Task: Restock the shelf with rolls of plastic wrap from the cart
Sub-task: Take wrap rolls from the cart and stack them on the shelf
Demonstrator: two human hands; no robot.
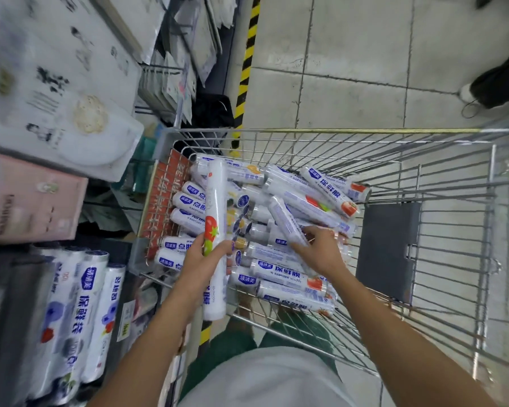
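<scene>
Head view looks down into the wire cart (335, 131), where the picking-up step seems to be in hand: the left hand (202, 261) has its fingers wrapped round a long roll (215, 207) with a tomato print, holding it lengthwise above the left side of the pile of rolls (276, 273), while the right hand (318, 251) reaches into the middle of the pile with thumb and fingers laid about the near end of another roll (287, 223); whether that grasp is closed I cannot tell, since the fingertips merge with the wrapping. The next move likely calls for securing that second roll, lifting both clear of the cart's rim and turning left to the shelf rolls (86, 304) stacked at near left, laying them the same way. Most of the shelf is smeared by motion blur, so its free space and the boxed goods above cannot be read; the cart's right end is cut off, and a bystander's leg (494, 80) shows only partly at far right
</scene>
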